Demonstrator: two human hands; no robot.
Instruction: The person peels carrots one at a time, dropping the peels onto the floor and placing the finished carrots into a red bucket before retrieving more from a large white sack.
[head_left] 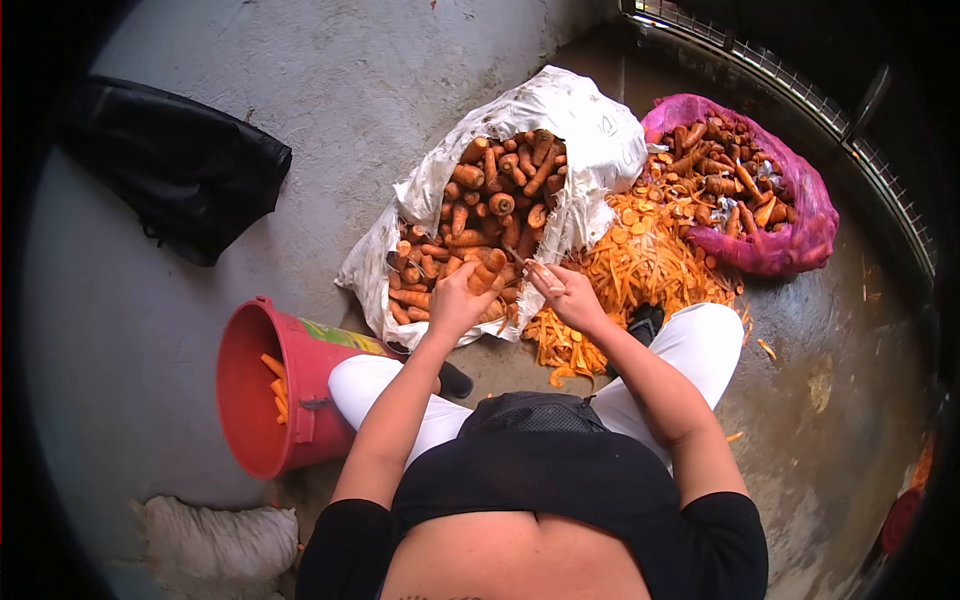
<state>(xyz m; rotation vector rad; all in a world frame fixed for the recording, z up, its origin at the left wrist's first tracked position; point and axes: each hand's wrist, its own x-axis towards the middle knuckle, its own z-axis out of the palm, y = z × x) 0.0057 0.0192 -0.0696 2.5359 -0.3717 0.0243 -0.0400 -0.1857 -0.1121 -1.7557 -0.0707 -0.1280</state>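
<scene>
My left hand (460, 300) grips an unpeeled carrot (488, 271) over the front of an open white sack (595, 135). Close beside it, my right hand (565, 298) is closed around a slim tool that looks like a peeler (529, 264), its tip near the carrot; its exact shape is too small to make out. Many dirty carrots (500, 204) fill the sack. Under and beyond my right hand lies a heap of orange carrot peelings (635, 265), with some cut carrot ends among them.
A red bucket (292, 345) by my left knee holds several peeled carrots (277, 385). Right of the white sack sits a pink mesh sack (805, 215) of carrot pieces. A black bag (185, 160) and a pale sack (220, 538) lie on the left. Metal grating (740, 48) edges the back right.
</scene>
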